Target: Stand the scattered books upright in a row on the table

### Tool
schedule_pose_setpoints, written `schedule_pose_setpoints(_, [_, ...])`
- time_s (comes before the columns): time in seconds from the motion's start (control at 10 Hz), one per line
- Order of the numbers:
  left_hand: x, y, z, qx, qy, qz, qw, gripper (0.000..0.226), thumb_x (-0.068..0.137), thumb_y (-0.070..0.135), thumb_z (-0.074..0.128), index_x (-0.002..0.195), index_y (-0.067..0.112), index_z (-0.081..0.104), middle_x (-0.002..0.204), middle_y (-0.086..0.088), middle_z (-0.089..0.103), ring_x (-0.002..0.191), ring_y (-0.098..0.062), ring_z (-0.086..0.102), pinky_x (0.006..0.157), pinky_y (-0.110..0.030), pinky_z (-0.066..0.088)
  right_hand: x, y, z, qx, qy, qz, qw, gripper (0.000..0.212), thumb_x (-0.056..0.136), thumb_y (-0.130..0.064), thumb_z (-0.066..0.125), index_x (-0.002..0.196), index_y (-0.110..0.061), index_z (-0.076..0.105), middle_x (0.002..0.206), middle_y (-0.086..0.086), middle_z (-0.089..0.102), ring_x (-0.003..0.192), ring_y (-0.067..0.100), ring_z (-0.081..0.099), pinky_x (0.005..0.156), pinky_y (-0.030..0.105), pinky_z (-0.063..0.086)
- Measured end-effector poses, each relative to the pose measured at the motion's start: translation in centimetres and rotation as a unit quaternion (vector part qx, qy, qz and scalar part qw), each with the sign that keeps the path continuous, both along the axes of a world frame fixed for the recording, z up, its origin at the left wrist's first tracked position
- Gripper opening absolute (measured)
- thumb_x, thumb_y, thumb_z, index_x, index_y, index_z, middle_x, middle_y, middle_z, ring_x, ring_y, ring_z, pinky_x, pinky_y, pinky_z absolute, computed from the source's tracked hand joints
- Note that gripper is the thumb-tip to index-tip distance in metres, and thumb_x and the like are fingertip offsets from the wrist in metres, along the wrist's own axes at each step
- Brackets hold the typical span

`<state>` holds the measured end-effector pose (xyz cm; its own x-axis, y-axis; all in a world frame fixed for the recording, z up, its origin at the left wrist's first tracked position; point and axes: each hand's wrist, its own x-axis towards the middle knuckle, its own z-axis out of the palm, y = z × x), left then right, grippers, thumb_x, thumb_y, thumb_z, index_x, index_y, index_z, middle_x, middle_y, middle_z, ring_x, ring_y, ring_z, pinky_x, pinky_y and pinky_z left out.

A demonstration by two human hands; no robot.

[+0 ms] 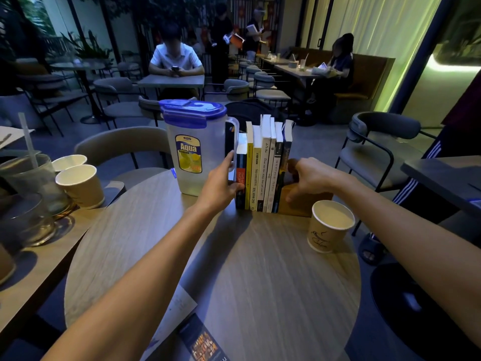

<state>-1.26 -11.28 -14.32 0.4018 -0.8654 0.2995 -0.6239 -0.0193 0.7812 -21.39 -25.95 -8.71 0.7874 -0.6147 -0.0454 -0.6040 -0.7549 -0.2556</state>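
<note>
Bracing upright books point(263, 168), left hand point(221, 183), right hand point(311, 175)

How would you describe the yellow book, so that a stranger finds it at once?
On the round wooden table, a row of upright books stands right of the clear jug. The yellow book is second from the jug end, the only plain yellow spine.

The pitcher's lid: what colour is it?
Blue, translucent; the pitcher's lid shows clearly in the head view.
</note>
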Motion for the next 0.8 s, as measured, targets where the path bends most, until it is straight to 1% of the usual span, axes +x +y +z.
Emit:
schedule_pose_setpoints(0.1, [-0.3,0.2,0.2,-0.003,-0.009,-0.003,1.000,0.082,0.092,0.003,0.062,0.157,0.029,0.019,0.151,-0.004,0.044,0.103,-0.011,0.066,0.087,-0.031,0.056,-0.5,0.1,-0.3,-0.002,-0.008,-0.005,1.000,0.058,0.074,-0.038,0.087,0.114,-0.028,0.046,0.110,-0.003,0.057,0.092,0.012,0.058,0.068,0.022,0.048])
schedule_pose_setpoints(0.2, [-0.2,0.3,0.1,0.004,-0.014,0.002,1.000,0.083,0.092,0.005,0.063,0.157,0.028,0.018,0.153,-0.004,0.043,0.110,-0.015,0.065,0.093,-0.037,0.056,-0.6,0.2,-0.4,-0.019,0.015,-0.004,1.000,0.056,0.076,-0.044,0.083,0.117,-0.028,0.048,0.112,-0.002,0.058,0.092,0.013,0.059,0.071,0.024,0.051])
schedule_pose_setpoints(0.3, [-0.2,0.5,0.6,0.024,-0.027,0.007,0.999,0.083,0.092,0.006,0.064,0.157,0.027,0.018,0.153,-0.005,0.042,0.116,-0.018,0.063,0.094,-0.036,0.054,-0.5,0.8,0.2,-0.057,0.058,0.000,0.997,0.057,0.079,-0.047,0.079,0.124,-0.026,0.050,0.110,-0.004,0.057,0.092,0.015,0.059,0.076,0.028,0.054])
schedule_pose_setpoints(0.4, [-0.4,0.8,0.9,0.022,-0.041,0.007,0.999,0.080,0.092,0.009,0.065,0.157,0.024,0.021,0.152,-0.007,0.043,0.113,-0.019,0.064,0.089,-0.032,0.054,-0.8,1.2,0.8,-0.092,0.066,0.001,0.994,0.053,0.081,-0.052,0.075,0.121,-0.026,0.052,0.106,-0.004,0.057,0.090,0.016,0.061,0.078,0.032,0.058])
schedule_pose_setpoints(0.5, [-0.5,1.4,1.1,0.017,-0.040,0.038,0.998,0.076,0.092,0.018,0.067,0.155,0.019,0.025,0.147,-0.008,0.048,0.090,-0.008,0.065,0.088,-0.038,0.059,-1.3,1.7,1.5,-0.105,0.055,-0.004,0.993,0.044,0.084,-0.054,0.071,0.111,-0.025,0.054,0.097,-0.004,0.060,0.083,0.012,0.061,0.073,0.030,0.057])
schedule_pose_setpoints(0.6, [-0.1,2.1,1.5,-0.016,-0.052,0.063,0.997,0.062,0.094,0.027,0.064,0.149,0.019,0.037,0.132,-0.006,0.056,0.087,-0.011,0.066,0.080,-0.040,0.062,-1.8,2.1,2.0,-0.106,0.014,-0.001,0.994,0.034,0.088,-0.055,0.068,0.093,-0.023,0.057,0.089,-0.003,0.062,0.076,0.011,0.061,0.064,0.025,0.051])
schedule_pose_setpoints(0.7, [-0.7,3.7,3.4,-0.041,-0.040,0.043,0.997,0.035,0.097,0.029,0.060,0.127,0.014,0.055,0.111,-0.008,0.064,0.084,-0.015,0.069,0.066,-0.033,0.063,-2.9,3.1,3.3,-0.103,-0.044,0.002,0.994,0.029,0.092,-0.050,0.064,0.084,-0.023,0.060,0.081,-0.002,0.063,0.072,0.013,0.062,0.060,0.025,0.046])
schedule_pose_setpoints(0.8, [-1.9,5.3,6.7,-0.085,0.062,-0.035,0.994,0.025,0.101,0.033,0.050,0.098,0.011,0.061,0.082,-0.005,0.064,0.066,-0.013,0.064,0.060,-0.029,0.056,-2.8,5.5,5.4,-0.006,-0.203,0.037,0.978,0.036,0.098,-0.046,0.057,0.085,-0.013,0.066,0.077,-0.003,0.065,0.066,0.006,0.063,0.062,0.026,0.048])
